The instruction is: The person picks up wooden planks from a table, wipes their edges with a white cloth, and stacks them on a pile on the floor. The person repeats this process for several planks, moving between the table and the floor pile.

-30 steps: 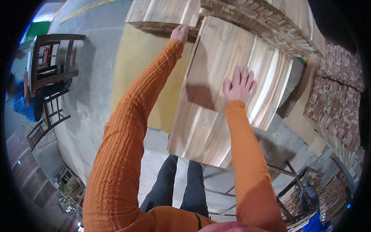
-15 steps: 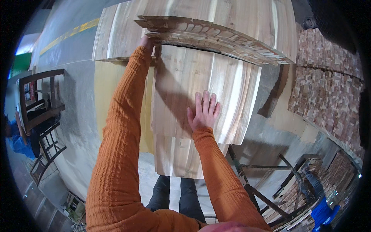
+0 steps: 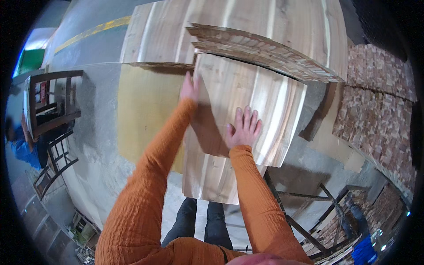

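Note:
A wooden panel [image 3: 265,101] with pale and brown stripes lies in front of me, overlapping another striped panel [image 3: 207,179] nearer my legs. My right hand [image 3: 245,129] rests flat on its top, fingers spread, holding nothing. At the panel's left edge is my left hand [image 3: 190,88], fingers stretched out and slightly blurred; it seems to touch that edge. Just beyond stands a higher stack of wooden panels [image 3: 265,51], its layered front edges facing me.
A yellowish board [image 3: 150,112] lies at the left. Dark wooden frames [image 3: 53,104] stand farther left, near a person in blue [image 3: 26,145]. Stacked wood blocks [image 3: 375,119] fill the right side. A dark metal frame [image 3: 304,194] stands at lower right, near another person in blue [image 3: 364,249].
My left hand has come back from the far stack's front left corner to the near panel's left edge. My right hand stays flat on the panel. The view has shifted slightly.

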Motion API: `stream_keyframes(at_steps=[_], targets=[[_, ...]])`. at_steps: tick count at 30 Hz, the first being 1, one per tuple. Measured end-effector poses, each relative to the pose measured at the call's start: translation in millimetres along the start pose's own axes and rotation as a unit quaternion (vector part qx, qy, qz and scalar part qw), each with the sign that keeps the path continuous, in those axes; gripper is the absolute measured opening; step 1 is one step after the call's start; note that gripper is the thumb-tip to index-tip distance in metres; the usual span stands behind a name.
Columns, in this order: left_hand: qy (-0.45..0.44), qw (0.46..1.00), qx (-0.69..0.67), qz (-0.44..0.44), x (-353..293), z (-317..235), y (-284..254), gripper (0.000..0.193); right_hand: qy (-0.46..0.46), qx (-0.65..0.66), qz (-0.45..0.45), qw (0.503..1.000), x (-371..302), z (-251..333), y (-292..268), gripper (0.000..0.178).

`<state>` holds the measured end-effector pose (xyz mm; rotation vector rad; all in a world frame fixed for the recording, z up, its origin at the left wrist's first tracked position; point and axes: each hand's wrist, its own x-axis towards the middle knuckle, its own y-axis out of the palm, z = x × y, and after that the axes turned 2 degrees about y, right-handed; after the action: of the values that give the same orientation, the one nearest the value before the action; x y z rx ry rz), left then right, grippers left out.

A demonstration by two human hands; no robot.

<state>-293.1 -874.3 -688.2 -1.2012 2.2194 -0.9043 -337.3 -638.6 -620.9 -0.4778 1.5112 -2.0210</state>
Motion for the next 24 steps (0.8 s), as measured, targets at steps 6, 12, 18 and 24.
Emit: stream_keyframes(at_steps=[6,12,18,24], targets=[[-0.275,0.947,0.067,0.152,-138.2,-32.9,-20.1,0.067,0.005,-0.066,-0.025,0.997,-1.7,-26.3,8.4,0.059],[-0.255,0.961,0.073,0.071,-139.5,-29.3,-40.8,0.063,-0.042,-0.106,-0.046,0.992,-6.6,-8.7,15.0,0.058],[-0.257,0.961,0.067,0.079,-141.0,-27.3,-39.0,0.061,-0.041,-0.148,-0.021,0.988,-7.5,-10.5,19.1,0.059],[-0.251,0.963,0.060,0.073,-143.8,-21.0,-38.8,0.061,-0.050,-0.139,-0.026,0.989,-10.9,-7.3,21.3,0.059]])
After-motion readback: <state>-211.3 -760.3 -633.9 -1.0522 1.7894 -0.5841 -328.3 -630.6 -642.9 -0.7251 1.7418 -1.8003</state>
